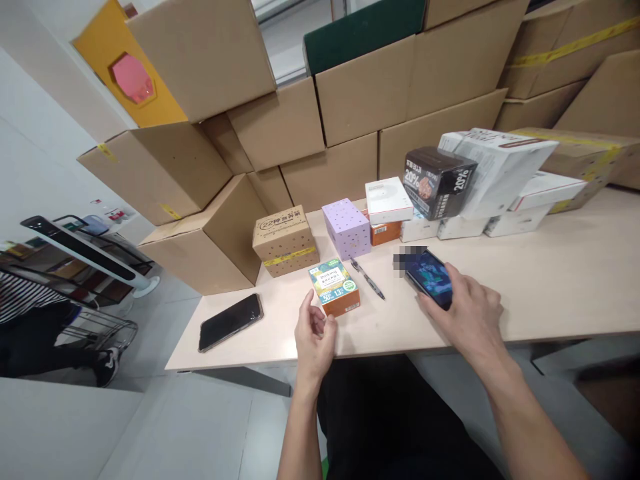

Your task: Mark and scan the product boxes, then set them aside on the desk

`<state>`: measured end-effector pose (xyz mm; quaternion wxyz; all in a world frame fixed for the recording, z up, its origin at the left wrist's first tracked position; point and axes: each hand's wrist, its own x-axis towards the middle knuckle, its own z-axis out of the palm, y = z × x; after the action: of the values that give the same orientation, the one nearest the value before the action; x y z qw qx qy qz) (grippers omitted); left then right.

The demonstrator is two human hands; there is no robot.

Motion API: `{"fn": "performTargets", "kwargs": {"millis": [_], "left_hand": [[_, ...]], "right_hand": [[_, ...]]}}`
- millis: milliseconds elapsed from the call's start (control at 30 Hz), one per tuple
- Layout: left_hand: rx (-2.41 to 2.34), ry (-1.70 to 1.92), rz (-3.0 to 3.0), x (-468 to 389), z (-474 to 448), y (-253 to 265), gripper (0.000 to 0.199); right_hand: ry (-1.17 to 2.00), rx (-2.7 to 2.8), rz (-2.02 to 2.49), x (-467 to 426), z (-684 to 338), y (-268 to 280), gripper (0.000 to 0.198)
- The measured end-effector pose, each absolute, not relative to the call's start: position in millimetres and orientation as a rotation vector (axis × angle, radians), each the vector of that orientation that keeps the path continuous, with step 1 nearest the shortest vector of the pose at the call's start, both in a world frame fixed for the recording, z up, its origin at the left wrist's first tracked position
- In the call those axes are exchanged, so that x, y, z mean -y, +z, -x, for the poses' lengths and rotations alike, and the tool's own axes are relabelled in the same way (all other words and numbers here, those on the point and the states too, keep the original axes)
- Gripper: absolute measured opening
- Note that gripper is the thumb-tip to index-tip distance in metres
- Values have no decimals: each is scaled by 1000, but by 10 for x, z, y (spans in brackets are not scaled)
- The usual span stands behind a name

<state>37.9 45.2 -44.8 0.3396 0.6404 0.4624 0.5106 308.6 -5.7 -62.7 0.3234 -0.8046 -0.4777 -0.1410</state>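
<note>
My right hand point(470, 310) is closed around the lower end of a smartphone point(431, 277) with a lit screen, held low over the table. Beside the near left corner of a small green, yellow and orange box point(334, 287), my left hand point(316, 333) has its fingers loosely curled, thumb and index finger apart, with nothing seen between them. Whether the fingertips touch the box I cannot tell. A pen point(368, 279) lies between the box and the lit phone. Farther left, a second smartphone point(231, 322) rests flat with a dark screen.
Along the back of the table point(565, 280) stand a brown printed carton point(285, 241), a purple box point(346, 228), a black box point(439, 181) and several white boxes point(505, 167). Large cardboard boxes point(350, 160) form a wall behind. A person's leg point(45, 347) shows at far left.
</note>
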Motion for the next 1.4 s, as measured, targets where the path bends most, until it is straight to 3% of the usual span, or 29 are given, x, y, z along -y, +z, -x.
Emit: {"fn": "performTargets", "kwargs": {"millis": [367,533,633,867,1100,1400], "left_hand": [[-1183,1396,-1728,-499,-355,-523,70],[-1174,1392,-1643,-507,-356,-557,72],[-1133,1406,-1565,-515,-355,-571,67],[-1124,1451,-1501,-537,-332,-572,49],[-1025,1478,-1419,-535,-347,-572,51],[-1105,1568,-1352,-535,-355,-536,44]], "right_hand": [[-435,1287,2206,102,-3123,-624,66],[-350,1558,1775,41,-2608,-330,66],[-185,1692,1616,-65,-2130,-157,68],[-174,1726,1838,-305,-1537,-74,74],[-56,1761,1810,-387,-1632,-75,56],[-154,1695,1533,-451,-2118,580,59]]}}
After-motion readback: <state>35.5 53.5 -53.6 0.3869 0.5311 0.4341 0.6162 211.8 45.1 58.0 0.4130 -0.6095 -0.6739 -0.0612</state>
